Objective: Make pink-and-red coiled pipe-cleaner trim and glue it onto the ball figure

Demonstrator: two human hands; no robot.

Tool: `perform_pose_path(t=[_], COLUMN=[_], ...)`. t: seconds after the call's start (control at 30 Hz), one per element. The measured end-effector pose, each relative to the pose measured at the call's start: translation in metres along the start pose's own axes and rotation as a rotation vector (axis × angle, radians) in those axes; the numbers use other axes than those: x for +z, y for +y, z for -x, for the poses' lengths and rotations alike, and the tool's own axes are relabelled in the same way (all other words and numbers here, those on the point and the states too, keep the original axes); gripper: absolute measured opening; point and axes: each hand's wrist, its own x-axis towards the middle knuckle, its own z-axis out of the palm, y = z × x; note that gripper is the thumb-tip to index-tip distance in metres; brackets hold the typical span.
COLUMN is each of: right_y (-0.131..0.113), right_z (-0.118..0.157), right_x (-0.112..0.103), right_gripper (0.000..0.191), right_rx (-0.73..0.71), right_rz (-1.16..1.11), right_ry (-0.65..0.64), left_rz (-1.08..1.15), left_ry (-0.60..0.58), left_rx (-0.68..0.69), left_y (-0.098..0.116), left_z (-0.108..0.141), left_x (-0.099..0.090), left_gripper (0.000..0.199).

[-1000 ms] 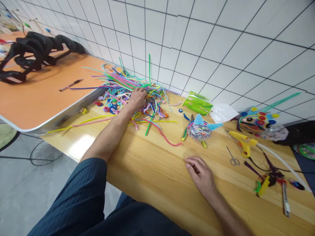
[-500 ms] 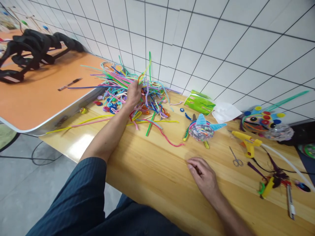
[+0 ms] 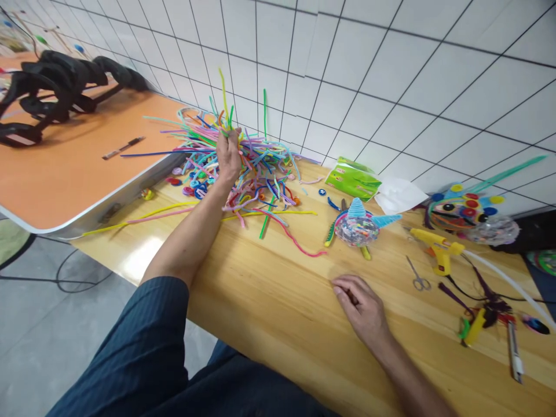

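My left hand (image 3: 229,155) is closed around several pipe cleaners (image 3: 225,107), yellow, orange and green, whose ends stick up above the fingers. It is over a tangled pile of coloured pipe cleaners (image 3: 269,165) by the wall. My right hand (image 3: 358,301) rests on the wooden table (image 3: 260,301) with its fingers curled together; whether anything is between them is hidden. Beyond it sits a round, speckled craft piece (image 3: 356,227) with light blue fins. A red pipe cleaner (image 3: 299,243) lies between the pile and my right hand.
At the right are scissors (image 3: 419,275), a yellow glue gun (image 3: 438,249), a utility knife (image 3: 515,353) and a decorated craft piece (image 3: 464,208). A green packet (image 3: 354,179) lies near the wall. Black frames (image 3: 65,87) and a pen (image 3: 124,148) are on the orange table (image 3: 87,179).
My left hand has moved slightly left and up over the pile, and the pipe cleaners in it now point more upright. My right hand has barely moved.
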Motion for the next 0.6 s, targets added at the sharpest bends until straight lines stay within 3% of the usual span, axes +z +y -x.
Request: perform_pose_path(t=[0.2, 0.43, 0.6], right_y=[-0.002, -0.005, -0.034], right_z=[0.0, 0.0, -0.011], right_x=[-0.002, -0.003, -0.001], right_gripper=[0.015, 0.016, 0.013], right_rx=[0.027, 0.096, 0.076], right_rz=[0.002, 0.013, -0.035], right_ry=[-0.015, 0.004, -0.06], left_rz=[-0.057, -0.041, 0.003], left_ry=[0.04, 0.107, 0.123], left_rx=[0.002, -0.003, -0.009], left_y=[0.002, 0.0, -0.005], left_z=[0.007, 0.004, 0.001], left_x=[0.0, 0.001, 0.003], left_gripper=[0.046, 0.063, 0.066])
